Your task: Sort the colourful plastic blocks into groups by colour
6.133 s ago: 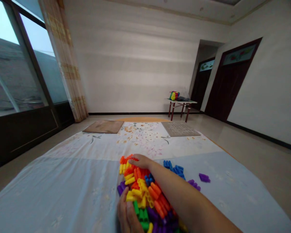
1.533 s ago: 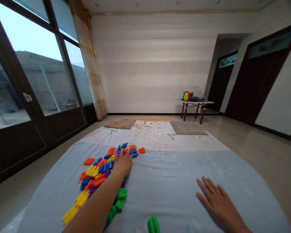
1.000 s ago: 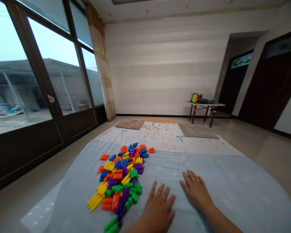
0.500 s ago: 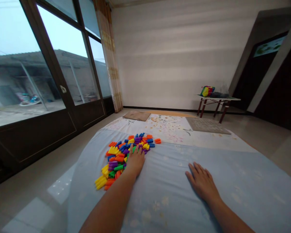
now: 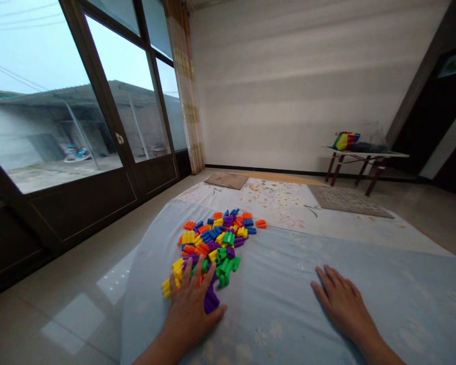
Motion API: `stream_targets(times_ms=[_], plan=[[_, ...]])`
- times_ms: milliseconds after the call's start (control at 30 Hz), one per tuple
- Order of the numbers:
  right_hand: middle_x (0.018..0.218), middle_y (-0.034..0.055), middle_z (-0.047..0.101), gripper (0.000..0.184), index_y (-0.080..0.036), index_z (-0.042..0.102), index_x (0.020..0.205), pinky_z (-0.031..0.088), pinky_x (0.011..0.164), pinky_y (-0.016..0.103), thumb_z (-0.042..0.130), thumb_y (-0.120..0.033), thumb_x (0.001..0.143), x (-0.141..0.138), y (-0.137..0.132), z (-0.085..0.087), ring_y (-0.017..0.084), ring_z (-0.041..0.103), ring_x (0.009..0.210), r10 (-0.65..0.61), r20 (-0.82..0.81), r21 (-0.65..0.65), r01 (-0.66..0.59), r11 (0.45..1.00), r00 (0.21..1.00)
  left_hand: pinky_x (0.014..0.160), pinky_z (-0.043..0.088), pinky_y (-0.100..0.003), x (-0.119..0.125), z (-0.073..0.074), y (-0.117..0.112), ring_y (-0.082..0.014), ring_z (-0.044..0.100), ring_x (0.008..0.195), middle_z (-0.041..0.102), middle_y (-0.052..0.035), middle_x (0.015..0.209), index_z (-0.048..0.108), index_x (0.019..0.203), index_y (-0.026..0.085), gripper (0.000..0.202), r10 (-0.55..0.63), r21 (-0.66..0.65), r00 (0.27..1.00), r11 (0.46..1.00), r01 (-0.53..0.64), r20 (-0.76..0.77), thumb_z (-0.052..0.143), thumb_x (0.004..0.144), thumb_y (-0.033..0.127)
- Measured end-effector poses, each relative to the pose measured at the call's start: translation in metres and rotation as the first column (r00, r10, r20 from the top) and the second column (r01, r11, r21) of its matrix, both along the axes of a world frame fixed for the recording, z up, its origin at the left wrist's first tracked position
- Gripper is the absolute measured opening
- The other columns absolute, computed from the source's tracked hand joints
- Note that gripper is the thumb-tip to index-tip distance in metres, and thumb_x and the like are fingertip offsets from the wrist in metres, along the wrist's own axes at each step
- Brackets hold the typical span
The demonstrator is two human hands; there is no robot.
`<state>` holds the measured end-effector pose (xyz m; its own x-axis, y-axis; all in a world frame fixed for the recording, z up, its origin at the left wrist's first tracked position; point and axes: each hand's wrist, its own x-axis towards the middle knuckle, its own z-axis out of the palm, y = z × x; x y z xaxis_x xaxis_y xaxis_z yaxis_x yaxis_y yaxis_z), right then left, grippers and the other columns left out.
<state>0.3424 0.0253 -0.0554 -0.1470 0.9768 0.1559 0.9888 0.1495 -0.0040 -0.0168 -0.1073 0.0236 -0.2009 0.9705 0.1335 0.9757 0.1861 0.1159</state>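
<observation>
Left of centre lie toy blocks (image 5: 213,234), the left hand (image 5: 190,307) spread wide over their near edge, gripping none — cupping low should herd them best. Lower right, the right hand (image 5: 342,303) lies outstretched, empty.

A cloth-covered table (image 5: 285,284) bears heaped colourful plastic pieces (image 5: 213,245), a brown mat (image 5: 227,180) and a patterned mat (image 5: 347,201).

Glossy plstc pcs (image 5: 213,245), matt cloth (image 5: 277,284)
</observation>
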Motion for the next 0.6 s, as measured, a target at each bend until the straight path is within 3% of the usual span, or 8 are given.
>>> stream_targets(times_ms=[167, 300, 467, 600], plan=[[0.145, 0.0097, 0.039, 0.061, -0.018, 0.045, 0.138, 0.020, 0.111, 0.046, 0.027, -0.052, 0.089, 0.000, -0.001, 0.000, 0.025, 0.032, 0.135, 0.002, 0.002, 0.004, -0.002, 1.000, 1.000, 0.110, 0.001, -0.062, 0.004, -0.003, 0.025, -0.0276, 0.006, 0.142, 0.018, -0.0039, 0.154, 0.028, 0.142, 0.035, 0.072, 0.032, 0.013, 0.998, 0.999, -0.033, 0.054, 0.051, 0.076, 0.052], [0.145, 0.0093, 0.040, 0.061, -0.019, 0.045, 0.137, 0.019, 0.111, 0.046, 0.027, -0.052, 0.089, 0.000, -0.001, -0.001, 0.025, 0.032, 0.135, 0.013, -0.021, 0.014, -0.013, 1.000, 1.000, 0.111, -0.004, -0.060, 0.008, -0.004, 0.056, -0.0295, 0.011, 0.142, 0.024, -0.0072, 0.153, 0.034, 0.141, 0.031, 0.069, 0.006, 0.080, 0.999, 0.997, -0.008, 0.034, 0.049, 0.077, 0.055], [0.145, 0.0103, 0.040, 0.060, -0.017, 0.046, 0.137, 0.018, 0.111, 0.047, 0.029, -0.051, 0.089, -0.002, -0.002, 0.001, 0.026, 0.033, 0.135, 0.023, -0.047, 0.021, -0.022, 1.000, 0.999, 0.111, -0.002, -0.059, 0.004, 0.008, 0.097, -0.0300, 0.017, 0.140, 0.028, -0.0091, 0.151, 0.034, 0.141, 0.030, 0.070, -0.050, 0.144, 0.997, 0.989, 0.040, 0.067, 0.037, 0.080, 0.065], [0.144, 0.0103, 0.041, 0.061, -0.018, 0.047, 0.136, 0.018, 0.112, 0.047, 0.029, -0.052, 0.089, -0.003, -0.002, 0.002, 0.026, 0.034, 0.134, 0.027, -0.061, 0.024, -0.025, 0.999, 0.998, 0.113, 0.002, -0.053, -0.026, 0.020, 0.128, -0.0241, 0.020, 0.139, 0.028, -0.0092, 0.151, 0.029, 0.142, 0.027, 0.064, 0.117, 0.212, 0.987, 0.968, -0.138, 0.110, 0.027, 0.086, 0.057]])
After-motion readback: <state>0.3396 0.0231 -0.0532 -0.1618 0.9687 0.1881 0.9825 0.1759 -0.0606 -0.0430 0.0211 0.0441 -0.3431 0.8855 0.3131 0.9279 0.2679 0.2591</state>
